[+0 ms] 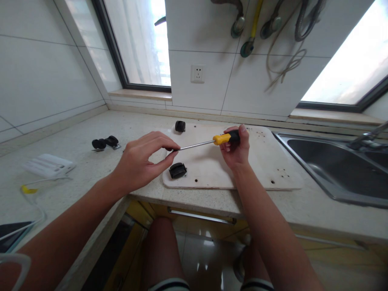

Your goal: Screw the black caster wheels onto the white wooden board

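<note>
A screwdriver [222, 139] with a yellow and black handle lies almost level above a white board [212, 171]. My right hand [238, 149] is wrapped round its handle. At the tip of the metal shaft, the thumb and fingers of my left hand [148, 157] are pinched together; any small piece between them is too small to make out. Black caster wheels stand on the board's left end, one at the far corner [180, 126] and one at the near corner [178, 170]. Small holes dot the board's right end.
Two loose black casters [106, 142] lie on the counter at the left, beside a white box-shaped device [50, 165] with a cable. A steel sink [330, 169] borders the board on the right. Behind are a wall socket [197, 74] and hanging pipes.
</note>
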`<state>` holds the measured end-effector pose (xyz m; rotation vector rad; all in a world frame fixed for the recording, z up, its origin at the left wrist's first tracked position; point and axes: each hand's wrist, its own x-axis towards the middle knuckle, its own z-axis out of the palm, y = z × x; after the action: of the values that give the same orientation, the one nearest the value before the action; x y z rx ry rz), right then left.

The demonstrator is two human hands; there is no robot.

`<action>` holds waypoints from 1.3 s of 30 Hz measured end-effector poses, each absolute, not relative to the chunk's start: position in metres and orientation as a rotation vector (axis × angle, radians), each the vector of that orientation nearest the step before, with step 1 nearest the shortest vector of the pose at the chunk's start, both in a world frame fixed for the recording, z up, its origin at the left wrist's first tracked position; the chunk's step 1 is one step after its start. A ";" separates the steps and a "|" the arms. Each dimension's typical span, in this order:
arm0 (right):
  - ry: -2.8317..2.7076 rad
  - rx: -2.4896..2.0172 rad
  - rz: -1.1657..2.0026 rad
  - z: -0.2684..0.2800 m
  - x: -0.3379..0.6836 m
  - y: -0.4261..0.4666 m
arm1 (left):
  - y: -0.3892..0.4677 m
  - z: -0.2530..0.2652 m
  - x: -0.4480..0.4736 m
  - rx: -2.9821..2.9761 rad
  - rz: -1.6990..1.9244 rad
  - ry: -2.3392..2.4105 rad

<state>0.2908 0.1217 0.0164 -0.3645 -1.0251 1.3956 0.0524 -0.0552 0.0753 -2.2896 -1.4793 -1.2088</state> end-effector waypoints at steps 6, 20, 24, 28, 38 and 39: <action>-1.060 -0.393 1.373 0.017 0.291 0.123 | -0.057 0.077 0.054 -2.268 -1.208 -1.540; -0.956 -0.332 1.372 0.016 0.297 0.132 | -0.045 0.053 0.046 -2.438 -1.293 -1.603; -0.836 -0.313 1.398 0.018 0.300 0.137 | -0.035 0.017 0.041 -2.633 -1.257 -1.551; -0.806 -0.367 1.411 0.019 0.299 0.136 | -0.028 -0.021 0.039 -2.582 -1.392 -1.447; -1.032 -0.394 1.329 0.019 0.294 0.128 | -0.015 -0.050 0.039 -2.353 -1.656 -1.208; -1.067 -0.405 1.301 0.019 0.293 0.125 | -0.016 -0.049 0.039 -2.381 -1.645 -1.192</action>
<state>0.2931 0.1253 0.0194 -0.4048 -1.0666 1.3011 0.0387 -0.0160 -0.0491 -2.3815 -1.1923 -1.6453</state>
